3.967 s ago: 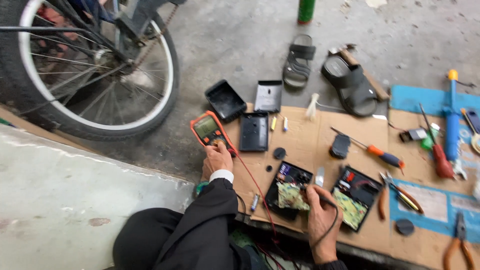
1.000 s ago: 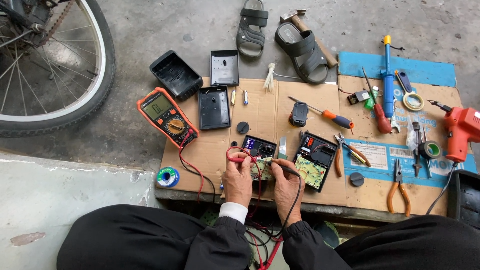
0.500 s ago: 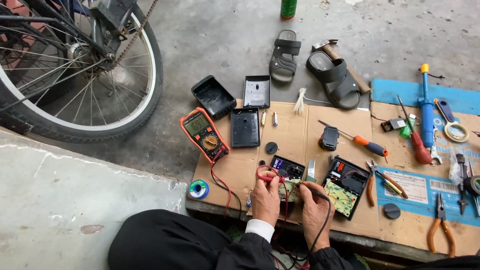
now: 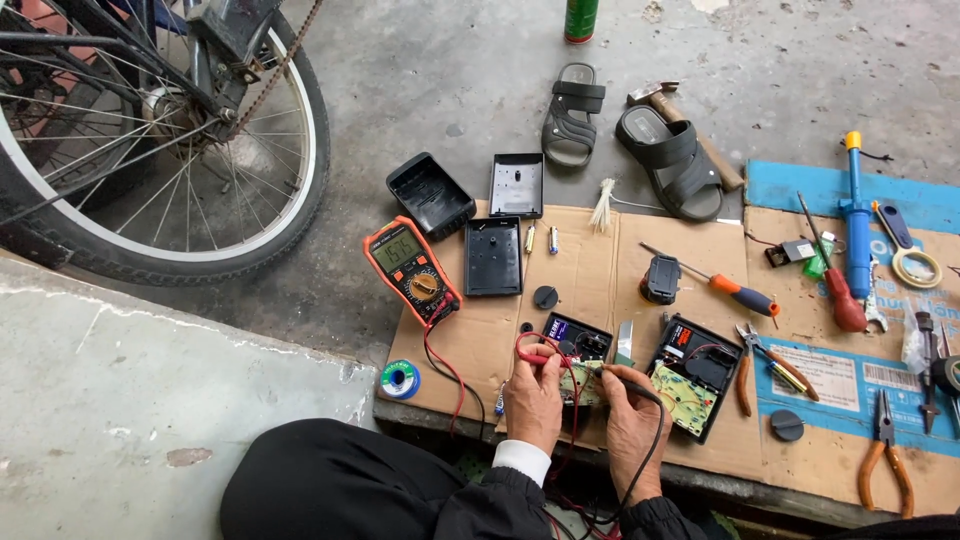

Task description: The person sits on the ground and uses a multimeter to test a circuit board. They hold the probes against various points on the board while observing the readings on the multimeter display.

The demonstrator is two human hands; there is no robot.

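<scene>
We held a red probe (image 4: 537, 356) in our left hand (image 4: 533, 400), the grip closed around its handle, and a black probe (image 4: 617, 372) in our right hand (image 4: 632, 425), the grip closed on it in the same way. Both tips met the small green circuit board (image 4: 583, 381) that lay between our hands, at the near edge of the cardboard sheet (image 4: 590, 270) spread over the low table. The board sat half in an open black casing (image 4: 578, 338), just to the right of the red probe. A red lead (image 4: 440, 355) ran from the near end of the orange multimeter (image 4: 411, 270), which lay to the left and farther off, its screen lit. A spool of solder (image 4: 400, 379) rested near the left corner of the cardboard.

To the right of our hands sat a second open black casing with a yellowish board (image 4: 690, 378), and beside it a pair of orange-handled pliers (image 4: 745, 362). Farther off lay an orange-handled screwdriver (image 4: 715, 278), a flat black cover (image 4: 493, 257) and a black tray (image 4: 430, 195). On the concrete floor beyond the cardboard stood two dark sandals (image 4: 660, 155), and a bicycle wheel (image 4: 160, 150) filled the far left.
</scene>
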